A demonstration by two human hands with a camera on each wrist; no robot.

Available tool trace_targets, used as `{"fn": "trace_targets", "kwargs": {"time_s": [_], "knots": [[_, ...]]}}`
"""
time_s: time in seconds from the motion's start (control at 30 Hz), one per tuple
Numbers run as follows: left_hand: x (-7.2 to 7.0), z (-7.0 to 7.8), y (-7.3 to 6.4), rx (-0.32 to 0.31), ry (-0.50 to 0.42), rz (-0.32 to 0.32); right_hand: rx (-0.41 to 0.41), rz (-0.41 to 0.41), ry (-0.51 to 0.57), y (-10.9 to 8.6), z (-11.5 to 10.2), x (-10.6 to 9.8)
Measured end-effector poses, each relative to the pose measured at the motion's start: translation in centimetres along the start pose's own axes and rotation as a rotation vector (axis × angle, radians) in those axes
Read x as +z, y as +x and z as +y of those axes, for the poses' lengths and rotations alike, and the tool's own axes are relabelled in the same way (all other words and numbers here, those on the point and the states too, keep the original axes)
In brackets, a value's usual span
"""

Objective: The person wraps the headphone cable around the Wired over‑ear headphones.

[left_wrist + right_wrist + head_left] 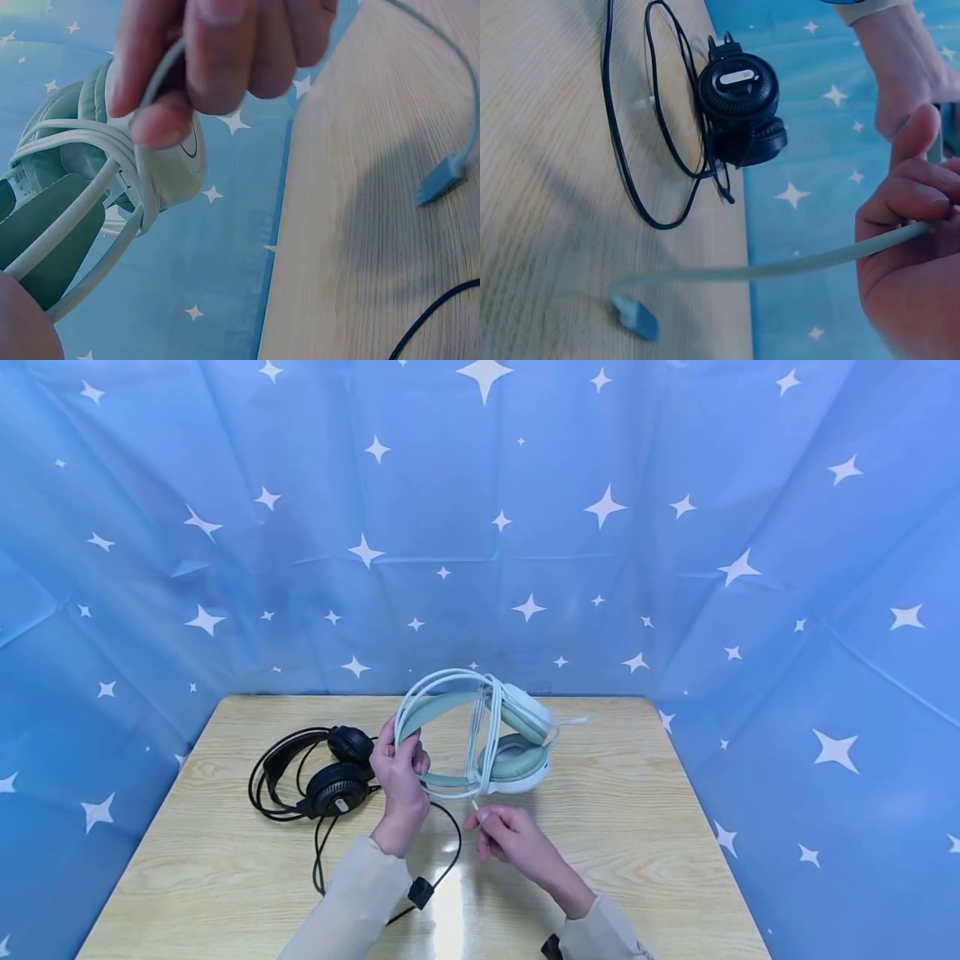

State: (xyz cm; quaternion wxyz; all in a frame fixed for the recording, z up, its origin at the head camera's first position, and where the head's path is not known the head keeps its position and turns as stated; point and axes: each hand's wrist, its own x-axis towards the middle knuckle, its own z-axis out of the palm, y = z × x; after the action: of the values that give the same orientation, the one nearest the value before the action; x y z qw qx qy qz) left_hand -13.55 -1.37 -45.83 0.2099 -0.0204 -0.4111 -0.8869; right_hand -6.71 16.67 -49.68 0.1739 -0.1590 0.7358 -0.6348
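Held above the table is a pair of pale mint headphones (522,762), its white cable (492,735) wound in several turns around the headband near the ear cups. My left hand (401,772) grips the headband at its left end. Just below the headphones, my right hand (517,843) pinches a length of that cable between thumb and fingers. In the right wrist view the cable's free end runs out of the right hand (911,225) down to a blue-looking USB plug (636,316). That plug (441,180) hangs over the wood in the left wrist view.
Black headphones (337,789) lie on the wooden table (615,827), left of my left hand. Their black cable (459,839) loops toward the front, with a small black block (421,893) on it. A blue star-patterned cloth (450,527) encloses the back and sides.
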Motion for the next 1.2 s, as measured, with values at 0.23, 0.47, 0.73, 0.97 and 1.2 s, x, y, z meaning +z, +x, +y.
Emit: {"fn": "trace_targets", "kwargs": {"time_s": [0.23,0.47,0.73,0.97,1.2], "knots": [[-0.3,-0.3,-0.2,0.105,0.141,-0.06,0.011,-0.007,0.01,-0.1,-0.4,0.0],[-1.0,-0.5,-0.2,0.161,0.279,-0.086,0.02,-0.009,-0.004,-0.4,-1.2,-0.5],[-1.2,-0.5,-0.2,0.24,0.427,-0.085,0.005,0.017,-0.025,-0.6,-1.9,-1.4],[-1.2,-0.5,-0.3,0.287,0.482,-0.117,-0.013,0.033,-0.012,-0.6,-2.1,-1.9],[-1.7,-0.6,-0.1,0.336,0.565,-0.171,-0.052,0.069,0.037,-0.7,-2.4,-3.3]]}}
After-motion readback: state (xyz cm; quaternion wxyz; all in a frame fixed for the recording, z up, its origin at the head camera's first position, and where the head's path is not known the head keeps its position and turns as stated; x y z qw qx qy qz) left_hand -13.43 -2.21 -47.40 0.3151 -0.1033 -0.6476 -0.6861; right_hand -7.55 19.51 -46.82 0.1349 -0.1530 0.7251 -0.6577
